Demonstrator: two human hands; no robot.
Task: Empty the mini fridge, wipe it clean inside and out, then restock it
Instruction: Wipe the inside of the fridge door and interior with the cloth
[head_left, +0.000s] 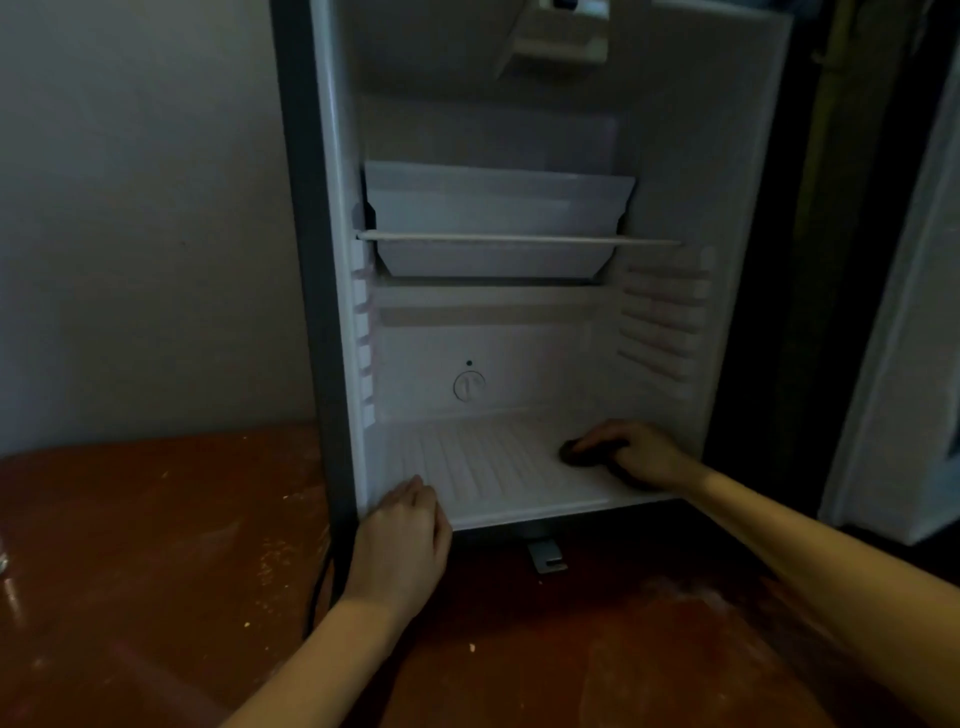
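Mini fridge (670, 156): one, standing upright on a reddish-brown surface (130, 545) against the far wall, its long axis vertical. Its open front faces the near side, and its one door (893, 364) is swung out to the right. Inside are one wire shelf (519, 239), one white tray (493, 208) lying across it, and one round dial (469, 385) on the back wall. Two hands are in view, well apart. The left hand (402, 540) lies with straight fingers on the near-left lip of the fridge floor. The right hand (634, 452) curls over one dark cloth (576, 454), pressing it onto the ribbed floor at the right.
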